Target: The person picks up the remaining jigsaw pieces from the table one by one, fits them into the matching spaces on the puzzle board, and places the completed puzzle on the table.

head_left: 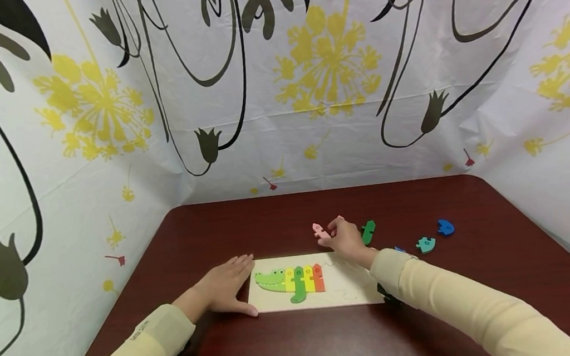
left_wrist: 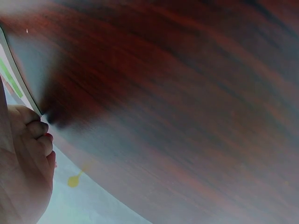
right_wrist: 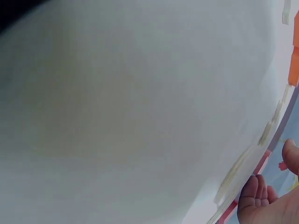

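A pale puzzle board [head_left: 285,305] lies on the table, with several crocodile pieces [head_left: 299,283] in green, yellow and orange set on its left part. My left hand [head_left: 225,286] rests at the board's left edge, fingers extended and thumb by the lower corner. Beyond the board's far edge, my right hand [head_left: 347,240] reaches to a pink puzzle piece [head_left: 319,230], thumb and fingers bent around its near end. In the right wrist view the thumb stands apart from the fingers [right_wrist: 257,191]. A second bit of pink shows just behind the right hand, mostly hidden.
A green piece [head_left: 368,232] lies right of the right hand. Farther right are a teal piece [head_left: 426,244] and a blue piece [head_left: 446,227]. Another blue bit [head_left: 399,249] peeks out behind the right sleeve. A patterned cloth [head_left: 283,161] hangs behind the dark red table [head_left: 248,220].
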A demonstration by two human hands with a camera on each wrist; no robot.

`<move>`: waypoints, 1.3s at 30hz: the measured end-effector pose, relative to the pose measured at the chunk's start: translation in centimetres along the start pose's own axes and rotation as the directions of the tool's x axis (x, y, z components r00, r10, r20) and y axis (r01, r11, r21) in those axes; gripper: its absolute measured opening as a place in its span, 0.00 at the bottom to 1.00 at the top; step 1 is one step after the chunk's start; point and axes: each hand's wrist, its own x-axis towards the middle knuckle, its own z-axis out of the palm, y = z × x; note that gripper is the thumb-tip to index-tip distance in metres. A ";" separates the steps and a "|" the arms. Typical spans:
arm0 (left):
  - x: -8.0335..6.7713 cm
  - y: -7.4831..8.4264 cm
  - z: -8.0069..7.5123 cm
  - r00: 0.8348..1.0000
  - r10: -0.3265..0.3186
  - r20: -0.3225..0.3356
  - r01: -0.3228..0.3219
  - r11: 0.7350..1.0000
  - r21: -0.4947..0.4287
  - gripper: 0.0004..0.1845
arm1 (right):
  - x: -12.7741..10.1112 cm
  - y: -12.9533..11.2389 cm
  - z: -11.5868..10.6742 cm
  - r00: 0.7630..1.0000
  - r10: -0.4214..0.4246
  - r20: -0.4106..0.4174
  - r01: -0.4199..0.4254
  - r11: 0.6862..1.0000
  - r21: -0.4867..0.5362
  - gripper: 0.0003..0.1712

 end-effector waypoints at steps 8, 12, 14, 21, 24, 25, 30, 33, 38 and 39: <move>0.0 0.0 0.1 1.000 0.010 -0.017 -0.010 1.000 -0.002 0.64 | -0.1 -0.1 0.4 1.000 0.002 -0.012 -0.002 0.999 -0.036 0.27; -0.1 0.1 0.0 1.000 0.000 -0.009 0.000 1.000 -0.004 0.65 | 0.0 0.1 0.6 1.000 0.008 -0.008 -0.008 0.998 -0.055 0.26; -0.1 0.2 -0.2 1.000 -0.002 -0.007 0.002 1.000 -0.002 0.65 | 0.0 0.2 0.7 1.000 0.012 -0.005 -0.012 0.998 -0.057 0.26; -0.1 0.3 -0.2 1.000 0.002 -0.003 -0.002 1.000 -0.014 0.64 | 0.1 0.1 0.8 1.000 0.020 0.007 -0.020 0.999 -0.050 0.25; -0.1 0.2 0.0 1.000 -0.002 0.001 0.002 1.000 -0.013 0.64 | 0.1 0.1 0.8 1.000 0.021 0.009 -0.020 0.999 -0.049 0.25; -0.1 0.2 0.0 1.000 -0.002 0.000 0.002 1.000 -0.012 0.64 | 0.0 0.1 0.8 1.000 0.019 0.008 -0.019 0.999 -0.051 0.25; -0.1 0.1 0.2 1.000 -0.007 0.000 0.007 1.000 -0.008 0.65 | 0.1 0.1 0.9 1.000 0.010 0.002 -0.010 0.998 -0.059 0.25; -0.1 0.1 0.1 1.000 -0.011 0.002 0.011 1.000 -0.004 0.65 | 0.1 0.1 0.9 1.000 0.006 0.001 -0.006 0.998 -0.059 0.24; -0.1 0.1 0.2 1.000 -0.011 0.002 0.011 1.000 0.002 0.65 | 0.1 0.1 1.0 1.000 0.002 -0.001 -0.003 0.998 -0.056 0.23; -0.1 0.1 0.2 1.000 -0.011 0.003 0.011 1.000 0.002 0.65 | 0.1 0.1 1.0 1.000 0.002 -0.001 -0.002 0.999 -0.054 0.23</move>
